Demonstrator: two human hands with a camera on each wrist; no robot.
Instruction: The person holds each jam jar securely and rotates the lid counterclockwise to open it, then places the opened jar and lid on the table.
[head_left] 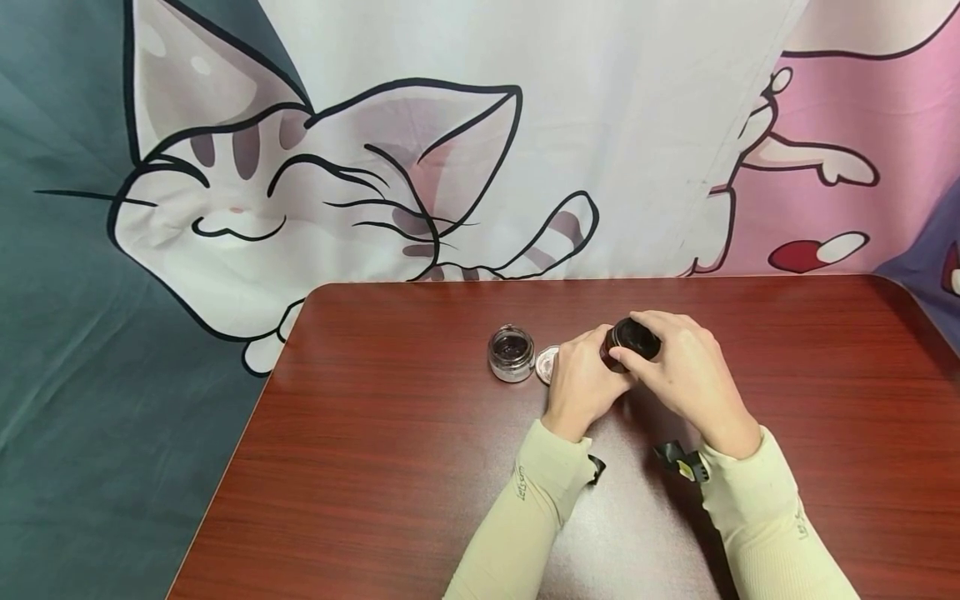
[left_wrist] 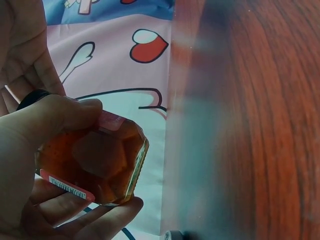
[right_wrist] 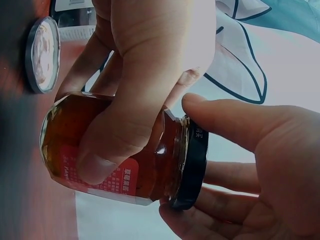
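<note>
A faceted glass jar of reddish-amber contents (right_wrist: 150, 175) with a red printed label is raised above the table. My left hand (head_left: 588, 375) grips it round the body, thumb across the label side, as the left wrist view also shows with the jar (left_wrist: 107, 160). On its neck sits a black lid (head_left: 637, 337), which the thumb and fingers of my right hand (head_left: 693, 371) hold by the rim. To the left on the table stands an open glass jar (head_left: 512, 357). Next to it lies a lid (head_left: 547, 364), pale inside up, partly hidden by my left hand.
The reddish-brown wooden table (head_left: 360, 467) ends at a straight far edge, with a rounded corner at the left. Behind it hangs a cloth (head_left: 637, 125) printed with cartoon cats. A black wrist strap (head_left: 682, 461) shows at the right sleeve.
</note>
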